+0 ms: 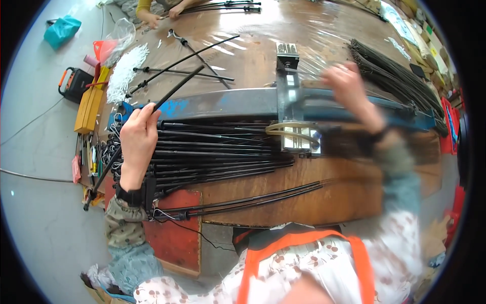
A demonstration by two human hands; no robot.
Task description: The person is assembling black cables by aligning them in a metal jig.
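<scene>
My left hand (139,134) is closed round a long, thin black rod (179,88). Its upper end slants up to the right past the metal beam, and its lower end runs down to the left to a dark fitting. Motion smears my right hand (347,86), which is raised above the beam's right part, beside an upright clamp-like fixture (288,91); its fingers are too blurred to read. Below the beam lies a row of black rods (217,149), with looped pale cords at their left ends. Two more rods (243,203) lie nearer to me.
The blue-grey metal beam (228,104) crosses the wooden table (253,66). A bundle of thin dark rods (395,71) lies far right. White small pieces (126,73) are heaped at the left, near a yellow box (89,109). Another person's hands (162,15) hold rods at the far edge.
</scene>
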